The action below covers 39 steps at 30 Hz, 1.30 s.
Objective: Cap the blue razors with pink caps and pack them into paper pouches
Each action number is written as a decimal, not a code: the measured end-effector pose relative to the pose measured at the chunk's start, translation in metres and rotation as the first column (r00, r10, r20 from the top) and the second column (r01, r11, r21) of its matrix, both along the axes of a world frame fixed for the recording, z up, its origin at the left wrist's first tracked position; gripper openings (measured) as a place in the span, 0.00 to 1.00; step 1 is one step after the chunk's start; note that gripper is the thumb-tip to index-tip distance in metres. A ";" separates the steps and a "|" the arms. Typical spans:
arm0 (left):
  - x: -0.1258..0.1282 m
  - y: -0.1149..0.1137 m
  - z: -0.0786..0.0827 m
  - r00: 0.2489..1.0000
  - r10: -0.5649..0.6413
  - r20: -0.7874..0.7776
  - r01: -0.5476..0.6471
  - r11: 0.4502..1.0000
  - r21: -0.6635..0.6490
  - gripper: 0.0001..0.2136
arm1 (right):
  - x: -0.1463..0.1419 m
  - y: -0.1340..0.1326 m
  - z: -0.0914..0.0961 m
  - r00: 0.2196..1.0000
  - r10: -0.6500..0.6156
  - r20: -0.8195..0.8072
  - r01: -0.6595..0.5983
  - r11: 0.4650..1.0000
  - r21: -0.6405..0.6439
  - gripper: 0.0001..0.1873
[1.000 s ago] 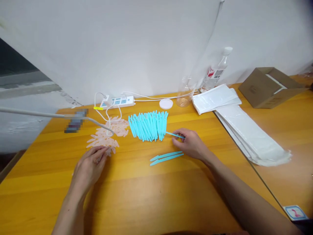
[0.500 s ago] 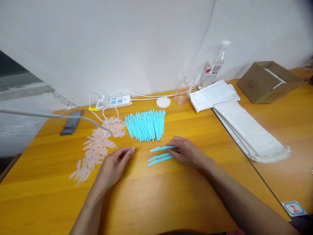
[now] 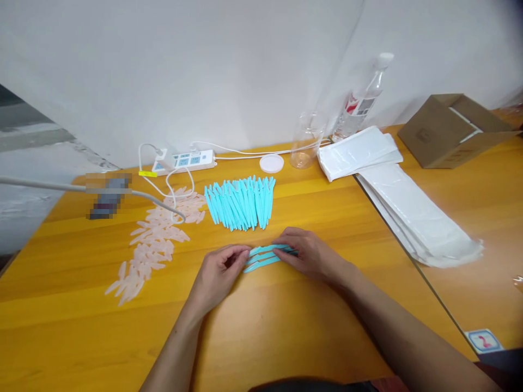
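Observation:
Three turquoise plastic sticks [image 3: 265, 257] lie side by side on the orange table [image 3: 286, 326] between my hands. My left hand [image 3: 218, 275] has its fingers curled at the sticks' left tips, holding a small clear pink cap that barely shows. My right hand [image 3: 308, 255] rests on the sticks' right ends, fingers pressed on them. Behind them lies a fanned pile of several more turquoise sticks [image 3: 241, 202]. A scatter of pale pink caps [image 3: 157, 242] spreads to the left.
A white power strip [image 3: 183, 161] with cables sits by the wall. A white lid [image 3: 272, 163], a clear cup [image 3: 304, 144] and a plastic bottle [image 3: 362, 103] stand behind. White plastic bags [image 3: 404, 201] and a cardboard box [image 3: 455, 130] lie right. A grey arm [image 3: 49, 187] reaches in from the left.
My left hand left the pink caps and moved right to the sticks' left tips. My right hand brought a third stick from the pile and laid it beside the two.

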<state>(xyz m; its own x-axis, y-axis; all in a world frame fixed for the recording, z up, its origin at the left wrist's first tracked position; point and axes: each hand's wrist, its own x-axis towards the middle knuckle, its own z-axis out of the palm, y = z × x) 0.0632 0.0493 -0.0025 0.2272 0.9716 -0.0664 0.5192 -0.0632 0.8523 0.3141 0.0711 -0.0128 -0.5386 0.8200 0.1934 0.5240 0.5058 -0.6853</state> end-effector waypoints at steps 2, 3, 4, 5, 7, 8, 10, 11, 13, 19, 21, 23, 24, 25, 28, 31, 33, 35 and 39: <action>0.003 0.000 -0.002 1.000 0.008 0.010 -0.008 1.000 0.014 0.11 | -0.003 -0.001 -0.003 1.000 0.012 0.002 -0.012 1.000 0.029 0.12; 0.003 0.000 -0.004 1.000 0.010 0.007 -0.010 0.999 0.031 0.11 | -0.004 -0.001 -0.004 1.000 0.013 0.008 -0.014 0.998 0.053 0.12; 0.003 0.001 -0.006 1.000 0.006 -0.008 -0.006 0.998 0.059 0.11 | -0.005 -0.001 -0.006 1.000 0.008 0.021 -0.010 0.996 0.085 0.12; 0.003 0.001 -0.008 0.999 -0.001 -0.035 0.005 0.995 0.096 0.11 | -0.006 0.000 -0.008 0.999 -0.004 0.039 0.000 0.992 0.122 0.12; 0.002 0.003 -0.012 0.993 -0.020 -0.116 0.042 0.981 0.190 0.10 | -0.007 0.002 -0.011 0.996 -0.036 0.082 0.020 0.981 0.190 0.11; 0.001 0.003 -0.014 0.986 -0.027 -0.163 0.066 0.970 0.235 0.10 | -0.007 0.003 -0.012 0.993 -0.051 0.105 0.028 0.977 0.211 0.11; 0.001 0.004 -0.016 0.969 -0.046 -0.242 0.119 0.948 0.296 0.09 | -0.007 0.005 -0.013 0.988 -0.064 0.140 0.031 0.974 0.226 0.11; 0.000 0.003 -0.016 0.961 -0.055 -0.269 0.141 0.940 0.311 0.09 | -0.007 0.006 -0.013 0.986 -0.067 0.151 0.031 0.973 0.227 0.12; 0.000 0.002 -0.016 0.952 -0.072 -0.297 0.170 0.933 0.318 0.09 | -0.006 0.006 -0.013 0.984 -0.073 0.160 0.034 0.973 0.229 0.12; -0.001 -0.001 -0.015 0.967 -0.066 -0.247 0.146 0.936 0.322 0.09 | -0.002 0.003 -0.013 0.993 -0.074 0.094 0.053 0.977 0.205 0.11; -0.007 0.001 -0.014 0.973 -0.029 -0.230 0.110 0.930 0.349 0.09 | -0.003 0.006 -0.011 0.991 -0.123 0.047 0.114 0.980 0.162 0.10; -0.018 0.006 -0.014 0.970 0.043 -0.239 0.057 0.915 0.399 0.09 | -0.010 0.013 -0.005 0.964 -0.261 0.042 0.255 0.961 0.110 0.10; -0.026 0.009 -0.014 0.960 0.093 -0.264 0.031 0.903 0.428 0.09 | -0.015 0.018 -0.002 0.938 -0.341 0.059 0.335 0.938 0.091 0.11; -0.035 0.012 -0.014 0.941 0.149 -0.304 0.007 0.889 0.458 0.10 | -0.021 0.025 0.002 0.908 -0.410 0.084 0.404 0.912 0.074 0.13; -0.065 0.017 -0.013 0.824 0.332 -0.459 -0.040 0.843 0.537 0.12 | -0.042 0.050 0.011 0.847 -0.506 0.164 0.511 0.859 0.010 0.17; -0.089 0.017 -0.013 0.669 0.466 -0.579 -0.082 0.821 0.565 0.14 | -0.059 0.072 0.013 0.819 -0.527 0.226 0.554 0.830 -0.070 0.17; -0.098 0.015 -0.014 0.593 0.481 -0.646 -0.098 0.840 0.534 0.15 | -0.064 0.081 0.011 0.820 -0.531 0.212 0.563 0.816 -0.134 0.13; -0.102 0.013 -0.015 0.565 0.461 -0.685 -0.110 0.864 0.491 0.15 | -0.065 0.086 0.007 0.826 -0.536 0.173 0.563 0.804 -0.194 0.09; -0.105 0.014 -0.018 0.573 0.466 -0.674 -0.137 0.865 0.482 0.14 | -0.051 0.087 0.001 0.828 -0.548 0.121 0.560 0.789 -0.253 0.08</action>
<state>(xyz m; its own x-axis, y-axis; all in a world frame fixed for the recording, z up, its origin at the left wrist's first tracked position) -0.0419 0.0630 -0.0207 -0.0571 0.9589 0.2779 0.9948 0.0312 0.0965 0.2627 0.1584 -0.0114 0.0214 0.9960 -0.0863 0.6871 -0.0773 -0.7225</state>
